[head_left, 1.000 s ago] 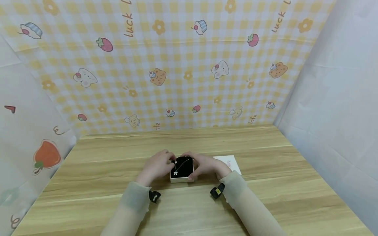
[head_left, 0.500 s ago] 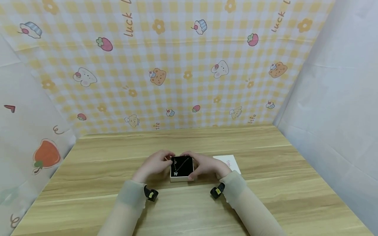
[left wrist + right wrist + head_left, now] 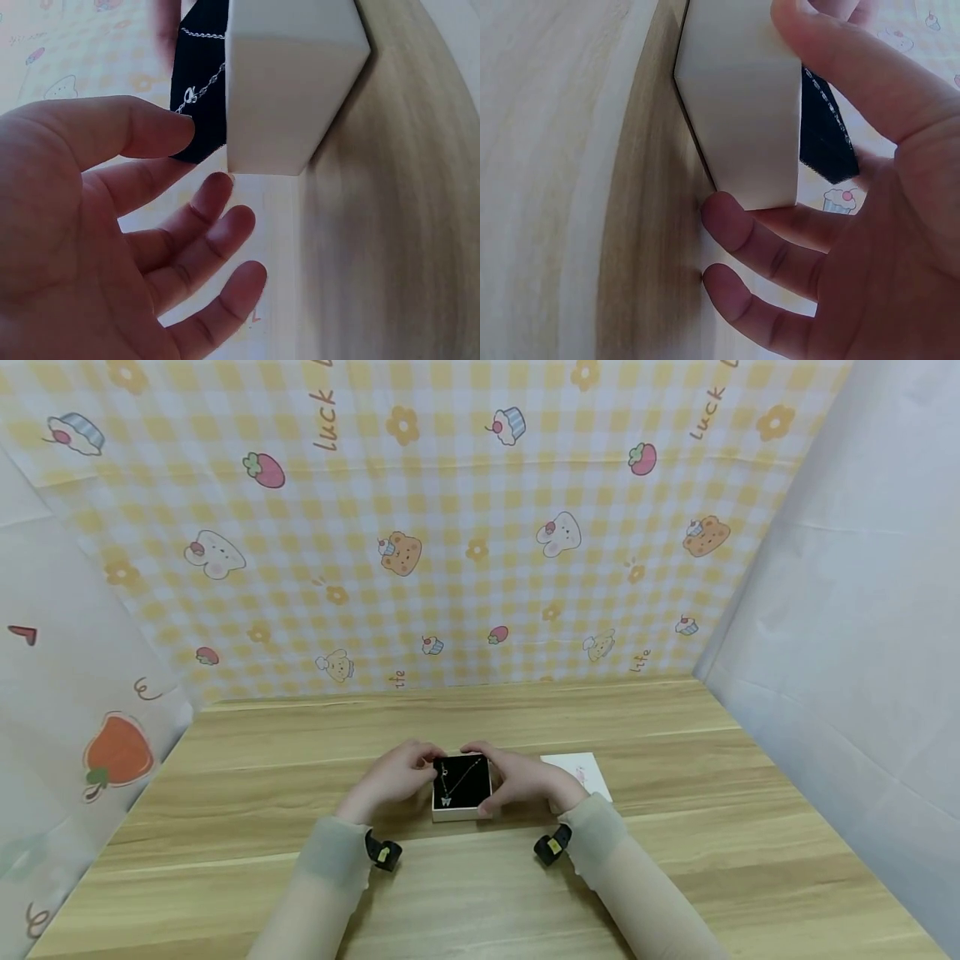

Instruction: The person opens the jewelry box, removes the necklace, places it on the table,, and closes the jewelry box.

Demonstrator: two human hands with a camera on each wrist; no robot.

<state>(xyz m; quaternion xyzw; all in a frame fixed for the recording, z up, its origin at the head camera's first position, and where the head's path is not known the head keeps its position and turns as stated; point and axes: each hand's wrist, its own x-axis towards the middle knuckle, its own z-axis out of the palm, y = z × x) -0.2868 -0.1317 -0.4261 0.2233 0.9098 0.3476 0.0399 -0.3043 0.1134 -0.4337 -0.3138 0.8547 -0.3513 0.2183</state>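
Table [image 3: 225, 827] edge at far left, well apart from the L hand [image 3: 392, 775], w/ wood between. L thumb + index pinch the black insert [image 3: 471, 792] at its left edge; other L fingers loosely spread. Butterfly necklace [image 3: 446, 801] lies on top. Insert juts above the rim (wrist cams show that; head view doesn't, clearly). White box [image 3: 455, 816] sits mid-table, R hand [image 3: 522, 778] gripping it, thumb near side, index far side. Flat white piece [image 3: 581, 771] just right, partly hidden; table's R edge well beyond.

The box [image 3: 281, 90] looks matt card, its pad [image 3: 471, 792] velvety, the necklace [image 3: 446, 802] shiny metal, the tabletop [image 3: 735, 827] wood
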